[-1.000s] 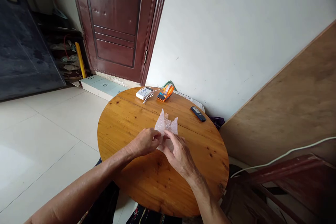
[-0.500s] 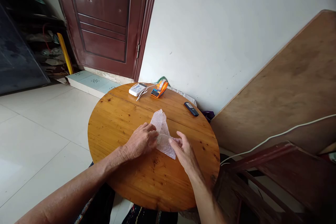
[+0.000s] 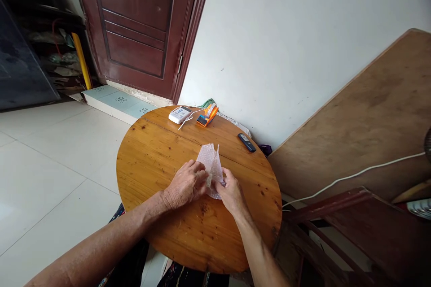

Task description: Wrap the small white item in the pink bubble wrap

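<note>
A piece of clear bubble wrap [image 3: 206,156] lies partly folded on the round wooden table [image 3: 148,157]. My left hand [image 3: 190,180] rests on its left side, fingers curled down onto the wrap. From the right, my right hand [image 3: 231,191] grips the wrap's right edge between thumb and fingers, and that side stands up in a fold. Whether anything is inside the wrap I cannot tell; my hands cover its lower part.
Toward the table's far edge are a white device [image 3: 179,115] with a white cable, an orange tape dispenser [image 3: 208,115] and a dark handset [image 3: 247,142]. Behind are a white wall [image 3: 269,45] and a dark red door [image 3: 134,31]. A wooden board [image 3: 363,107] leans at right.
My right hand has closed in toward the left, lifting and folding the wrap's right side inward. My left hand stays on the wrap. The whole view has shifted slightly.
</note>
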`<state>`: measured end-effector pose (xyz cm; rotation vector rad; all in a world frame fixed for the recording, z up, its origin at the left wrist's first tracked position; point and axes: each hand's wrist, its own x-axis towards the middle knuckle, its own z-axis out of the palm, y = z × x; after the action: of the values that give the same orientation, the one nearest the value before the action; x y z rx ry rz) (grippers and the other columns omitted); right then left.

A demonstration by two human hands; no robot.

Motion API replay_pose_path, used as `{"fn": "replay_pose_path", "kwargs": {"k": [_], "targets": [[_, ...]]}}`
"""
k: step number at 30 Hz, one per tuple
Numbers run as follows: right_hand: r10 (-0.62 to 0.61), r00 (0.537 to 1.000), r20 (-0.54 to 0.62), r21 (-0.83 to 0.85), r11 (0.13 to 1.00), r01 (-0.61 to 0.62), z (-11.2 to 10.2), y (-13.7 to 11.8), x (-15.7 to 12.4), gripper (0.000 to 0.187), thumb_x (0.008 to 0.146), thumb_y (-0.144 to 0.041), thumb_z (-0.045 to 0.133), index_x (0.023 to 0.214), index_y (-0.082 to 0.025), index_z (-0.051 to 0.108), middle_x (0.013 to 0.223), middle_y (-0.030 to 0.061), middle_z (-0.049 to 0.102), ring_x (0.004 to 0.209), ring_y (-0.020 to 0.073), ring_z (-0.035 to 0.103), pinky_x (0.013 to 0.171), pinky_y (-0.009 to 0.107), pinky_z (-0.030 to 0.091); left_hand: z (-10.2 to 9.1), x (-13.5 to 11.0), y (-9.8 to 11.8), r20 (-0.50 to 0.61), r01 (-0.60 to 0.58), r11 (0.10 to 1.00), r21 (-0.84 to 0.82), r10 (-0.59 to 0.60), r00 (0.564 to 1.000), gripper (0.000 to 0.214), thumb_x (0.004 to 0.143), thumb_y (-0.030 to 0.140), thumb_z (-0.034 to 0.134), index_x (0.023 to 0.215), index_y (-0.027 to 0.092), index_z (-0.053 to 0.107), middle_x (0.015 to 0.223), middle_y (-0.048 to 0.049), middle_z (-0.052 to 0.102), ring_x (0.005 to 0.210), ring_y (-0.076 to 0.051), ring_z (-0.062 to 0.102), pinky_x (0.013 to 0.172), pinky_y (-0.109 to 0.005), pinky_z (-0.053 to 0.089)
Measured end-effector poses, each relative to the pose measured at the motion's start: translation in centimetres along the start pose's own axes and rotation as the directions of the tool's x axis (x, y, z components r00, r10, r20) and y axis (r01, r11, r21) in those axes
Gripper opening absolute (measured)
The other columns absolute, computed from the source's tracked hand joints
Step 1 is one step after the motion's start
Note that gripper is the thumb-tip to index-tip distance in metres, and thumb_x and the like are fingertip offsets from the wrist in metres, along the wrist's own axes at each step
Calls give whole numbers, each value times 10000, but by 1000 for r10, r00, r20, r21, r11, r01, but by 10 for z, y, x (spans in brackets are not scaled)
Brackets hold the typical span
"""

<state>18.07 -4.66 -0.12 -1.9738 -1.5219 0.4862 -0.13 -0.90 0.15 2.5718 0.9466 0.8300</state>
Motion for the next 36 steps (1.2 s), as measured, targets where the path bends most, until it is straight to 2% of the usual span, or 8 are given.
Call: {"fn": "replay_pose_path", "kwargs": {"k": [4, 8, 12, 15, 18, 22, 31, 36], "targets": [[3, 1000, -9, -105, 994, -4, 0, -10, 1, 382, 775, -294, 581, 1145, -203, 606, 778, 32, 735, 723, 210, 674, 649, 283, 456, 1, 0, 0, 16, -3, 1000, 23, 2, 1000, 125, 858, 203, 554, 911, 188, 666, 1031, -78, 632, 926, -220, 526, 847, -348, 438], [-16, 998, -62, -104, 995, 9, -1, -7, 3, 366, 749, -301, 600, 1103, -213, 628, 844, 46, 745, 781, 219, 676, 683, 293, 472, 3, 0, 0, 10, -5, 998, 60, 4, 1000, 126, 860, 202, 551, 897, 202, 672, 1039, -72, 624, 922, -217, 516, 822, -344, 424], [14, 996, -88, 32, 999, -12, 0, -1, 6, 362, 722, -346, 613, 1050, -197, 644, 799, 26, 729, 734, 205, 659, 670, 291, 492, 5, 1, -1, 20, -13, 998, 61, 12, 1000, 139, 857, 220, 572, 931, 216, 690, 1032, -69, 620, 941, -222, 509, 818, -343, 418], [126, 990, -65, 254, 961, -106, 2, -5, 6, 423, 704, -387, 617, 1079, -191, 632, 714, -5, 699, 631, 187, 631, 538, 260, 475, 5, 1, -1, 22, -9, 998, 57, 8, 1000, 125, 859, 243, 591, 917, 217, 698, 1008, -70, 619, 945, -224, 507, 817, -344, 417], [243, 970, -7, 424, 879, -218, 3, -17, 3, 485, 683, -396, 633, 1124, -192, 615, 679, -18, 682, 461, 140, 535, 366, 221, 355, 5, 2, -1, 20, -6, 999, 52, 5, 1000, 128, 862, 248, 592, 920, 220, 702, 999, -70, 619, 938, -223, 508, 811, -341, 414], [294, 956, 26, 557, 789, -258, 6, -27, -2, 573, 644, -437, 688, 1140, -169, 587, 717, -11, 679, 378, 86, 420, 281, 194, 238, 5, 2, 0, 25, -6, 999, 47, 5, 1000, 142, 868, 248, 581, 935, 221, 704, 1001, -69, 621, 934, -222, 511, 806, -340, 413], [286, 958, 9, 658, 720, -221, 3, -21, -8, 580, 625, -488, 737, 1078, -156, 596, 708, -22, 631, 439, 89, 453, 286, 189, 287, 4, -1, -2, 46, -25, 998, 63, 22, 999, 200, 901, 279, 565, 1061, 234, 675, 1072, -73, 603, 969, -232, 495, 834, -353, 413], [293, 951, 99, 603, 743, -292, -1, -15, -11, 602, 627, -459, 715, 1132, -164, 573, 711, -26, 622, 463, 102, 497, 287, 181, 323, -3, -1, -1, 123, -73, 993, 97, 61, 991, 223, 931, 303, 538, 1109, 263, 666, 1132, -78, 567, 1011, -248, 470, 862, -378, 407]]}}
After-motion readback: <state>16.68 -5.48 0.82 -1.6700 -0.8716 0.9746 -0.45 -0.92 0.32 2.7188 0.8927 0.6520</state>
